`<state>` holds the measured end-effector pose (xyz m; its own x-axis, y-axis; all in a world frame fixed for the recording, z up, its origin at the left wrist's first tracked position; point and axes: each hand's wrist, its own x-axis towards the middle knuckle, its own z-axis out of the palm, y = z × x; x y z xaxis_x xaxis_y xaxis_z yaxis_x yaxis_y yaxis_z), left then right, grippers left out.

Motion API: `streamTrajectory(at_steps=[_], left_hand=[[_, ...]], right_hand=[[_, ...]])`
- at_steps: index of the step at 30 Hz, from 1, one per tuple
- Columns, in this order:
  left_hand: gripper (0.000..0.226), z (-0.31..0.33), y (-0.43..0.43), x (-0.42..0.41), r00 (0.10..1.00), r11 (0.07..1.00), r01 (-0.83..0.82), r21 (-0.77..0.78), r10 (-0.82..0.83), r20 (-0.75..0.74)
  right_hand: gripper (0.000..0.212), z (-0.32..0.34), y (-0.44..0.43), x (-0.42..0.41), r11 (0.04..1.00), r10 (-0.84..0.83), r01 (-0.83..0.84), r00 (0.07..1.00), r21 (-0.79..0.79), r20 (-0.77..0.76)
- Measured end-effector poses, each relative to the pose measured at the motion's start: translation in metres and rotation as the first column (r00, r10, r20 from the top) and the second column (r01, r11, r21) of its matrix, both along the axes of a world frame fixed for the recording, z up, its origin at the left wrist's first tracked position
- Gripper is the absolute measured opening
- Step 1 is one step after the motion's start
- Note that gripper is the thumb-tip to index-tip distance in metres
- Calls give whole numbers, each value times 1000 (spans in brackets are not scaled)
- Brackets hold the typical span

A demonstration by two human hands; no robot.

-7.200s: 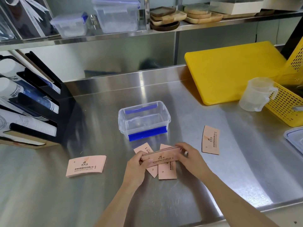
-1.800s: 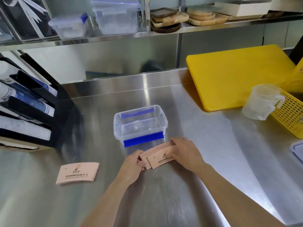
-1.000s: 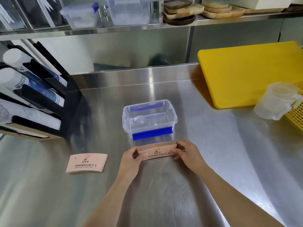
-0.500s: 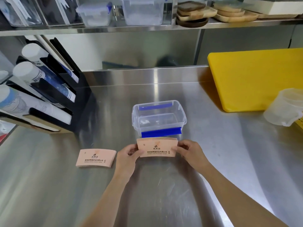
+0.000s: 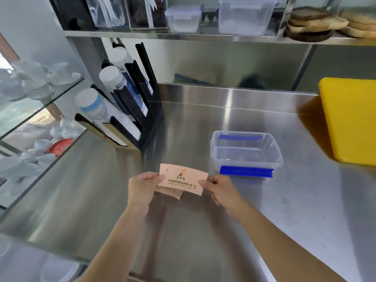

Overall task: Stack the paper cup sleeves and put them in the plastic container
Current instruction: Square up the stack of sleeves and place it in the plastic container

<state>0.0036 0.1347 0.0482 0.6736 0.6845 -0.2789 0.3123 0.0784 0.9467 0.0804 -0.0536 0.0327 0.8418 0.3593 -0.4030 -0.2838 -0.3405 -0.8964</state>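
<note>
with both hands pinching the stack of sleeves [image 5: 183, 180] by its short ends, i've got it lifted off the table [image 5: 305, 210] and face-up toward me. left hand [image 5: 142, 188] has thumb on top and fingers under the 9 o'clock end; right hand [image 5: 219, 190] does the same at the 3 o'clock end. both grips closed tight on the paper, nothing else in them. holding by the ends probably keeps the edges squared so the pile doesn't fan out.

one more sleeve [image 5: 171, 192] sits under the stack, toward 6 o'clock, skewed against it. can't tell if it's lying on the table or caught in my left fingers. my guess: that's the last stray one, and i'm lining the stack up over it.

plastic container [image 5: 246, 151] is at 2 o'clock from the stack, near but not touching, lid off, nothing in it, blue clips [image 5: 246, 171] on near and far sides. short hop once the pile is whole.

print on the top sleeve: small orange-brown logo, a line of chinese characters ending 食品有限公司, smaller line below too blurred to read. cup dispenser [image 5: 122, 110] at 10 o'clock has printed cups, text not legible.
</note>
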Motion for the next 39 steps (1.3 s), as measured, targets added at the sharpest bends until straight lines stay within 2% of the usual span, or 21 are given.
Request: streamTrajectory(at_steps=[4, 9, 14, 24, 30, 36, 39], left_hand=[[7, -4, 24, -7, 998, 999, -43, 22, 44, -35], [3, -13, 44, -9, 994, 997, -57, 58, 62, -85], [25, -19, 55, -4, 988, 996, -38, 78, 49, -147], [8, -33, 59, 1, 970, 990, 68, 122, -37, -239], [47, -19, 65, 15, 891, 985, 165, 38, -133, -435], [58, -27, 59, 27, 814, 933, 338, 119, -227, -535], [68, -26, 61, 24, 809, 938, 344, 53, -267, -523]], right_hand=[[21, -3, 31, -3, 999, -15, 20, 993, 41, -117], [33, -10, 54, -3, 998, -52, 59, 983, 34, -173], [33, -19, 64, -2, 996, -86, 91, 966, 11, -243], [36, -32, 63, -1, 987, -130, 107, 971, -122, -201], [29, -27, 65, -4, 987, -101, 70, 970, -142, -220], [27, -25, 68, -5, 988, -98, 68, 970, -140, -224], [26, -27, 67, -4, 989, -86, 56, 971, -139, -224]])
